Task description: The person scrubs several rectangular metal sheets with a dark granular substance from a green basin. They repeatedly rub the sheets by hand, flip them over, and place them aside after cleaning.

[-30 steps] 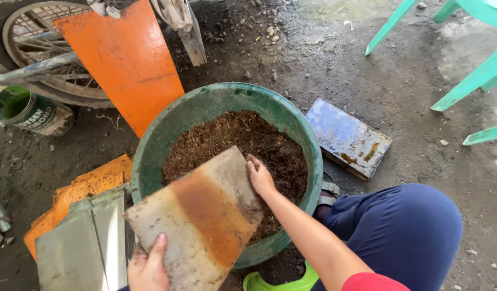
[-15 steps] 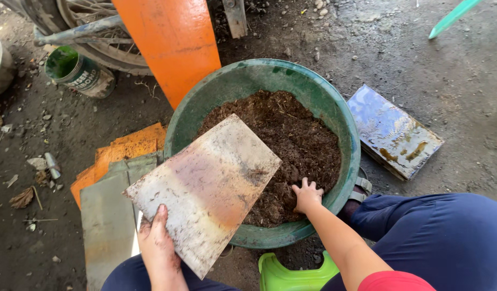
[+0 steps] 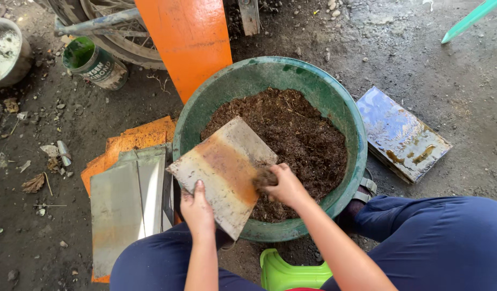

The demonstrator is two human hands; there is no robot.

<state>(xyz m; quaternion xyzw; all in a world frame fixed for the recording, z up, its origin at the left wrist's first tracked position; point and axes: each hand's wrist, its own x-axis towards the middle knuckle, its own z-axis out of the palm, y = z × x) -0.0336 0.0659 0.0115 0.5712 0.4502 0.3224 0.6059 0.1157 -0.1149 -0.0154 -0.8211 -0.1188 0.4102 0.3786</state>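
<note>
Head view: looks straight down on a squatting person, knees in dark blue at the bottom edge.
Left hand (image 3: pixel 197 207): closed on the near edge of the plate (image 3: pixel 222 173), thumb on top, as half a second ago.
Plate: flat, grey with a rusty orange band; tilted over the near rim of the basin (image 3: pixel 270 148), far corner above the soil (image 3: pixel 291 140); sits lower and nearer the body than half a second ago, covers less of the soil.
Right hand (image 3: pixel 283 186): closed around a clump of soil, pressed against the plate's right edge; half a second ago lay spread, fingers down in the soil near the rim; a second ago rested open at the plate's far edge.
Change: open hand in the soil then, fistful at the plate now; plate drawn in to meet it.
Meaning: judged a handful scooped and brought onto the plate; little or no soil seen lying on the plate yet.
Basin: green, round, on the ground, roughly half full of dark brown fibrous soil.
Around: orange board (image 3: pixel 189 40) leaning behind the basin; shiny tile (image 3: pixel 402 134) on the ground to the right; grey metal sheet (image 3: pixel 127 205) over orange pieces to the left; green can (image 3: pixel 92 62) upper left; bright green stool (image 3: pixel 291 272) under the person.
</note>
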